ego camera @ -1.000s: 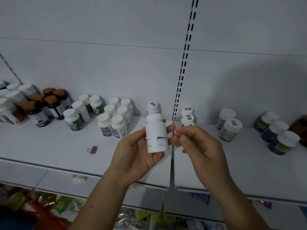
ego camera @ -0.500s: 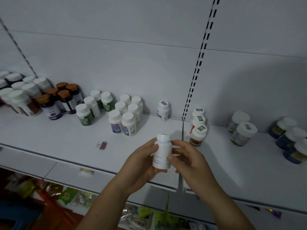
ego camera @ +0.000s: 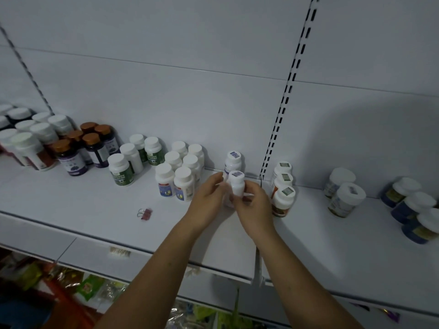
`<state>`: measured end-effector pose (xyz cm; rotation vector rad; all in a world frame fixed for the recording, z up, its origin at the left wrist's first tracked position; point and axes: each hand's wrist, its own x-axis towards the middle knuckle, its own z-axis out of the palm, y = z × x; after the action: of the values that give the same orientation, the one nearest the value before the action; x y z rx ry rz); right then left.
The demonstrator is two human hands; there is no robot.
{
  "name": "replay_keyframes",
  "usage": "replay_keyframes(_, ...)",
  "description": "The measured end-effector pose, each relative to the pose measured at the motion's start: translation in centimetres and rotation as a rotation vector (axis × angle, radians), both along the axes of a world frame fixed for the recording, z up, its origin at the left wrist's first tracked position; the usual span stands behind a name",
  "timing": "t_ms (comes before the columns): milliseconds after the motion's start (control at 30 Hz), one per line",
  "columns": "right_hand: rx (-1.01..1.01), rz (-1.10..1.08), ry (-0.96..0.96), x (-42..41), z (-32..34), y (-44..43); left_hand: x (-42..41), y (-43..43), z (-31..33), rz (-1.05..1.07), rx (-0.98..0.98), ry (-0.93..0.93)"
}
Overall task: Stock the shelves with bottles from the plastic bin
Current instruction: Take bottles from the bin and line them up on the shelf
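A: What does the head camera show?

B: Two bare arms reach up to a white shelf [ego camera: 83,205]. Both hands are on one small white bottle [ego camera: 237,187].

A: How do the hands hold it?

B: The right hand [ego camera: 254,207] has its fingers curled round the right side of it. The left hand [ego camera: 209,198] holds the left side with bent fingers, but they look a bit blurry.

A: Where is the white bottle?

B: It is up straight, low over the shelf and near the back. The hands hide its bottom, so I cannot tell if it touches the shelf. Its cap has a little sticker on top. Just behind it, by the back wall, stands a second bottle [ego camera: 233,161] like it.

A: What is beside it?

B: On the right is a row of three bottles [ego camera: 282,200], just beside the right hand. On the left is a bunch of white-capped bottles [ego camera: 180,176]. Further left are dark bottles with brown caps [ego camera: 92,143]. A small red clip [ego camera: 145,213] lies alone near the front. Far right are blue jars [ego camera: 411,205] with white lids
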<state>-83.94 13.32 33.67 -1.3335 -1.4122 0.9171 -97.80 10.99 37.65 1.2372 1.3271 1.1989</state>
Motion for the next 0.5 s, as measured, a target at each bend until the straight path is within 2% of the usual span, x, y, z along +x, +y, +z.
replay_keyframes(167,0.020,-0.066,-0.066,-0.9,-0.4,2.2,0.6,2.5,0.1,0.093,-0.054,-0.010)
replay_keyframes(300,-0.002,-0.040,-0.129,-0.6,-0.3,3.1,0.9,3.5,0.5,0.067,-0.126,-0.196)
replay_keyframes(500,-0.026,-0.037,-0.191,-0.5,0.2,3.9,1.1,3.9,0.1,0.029,-0.087,-0.180)
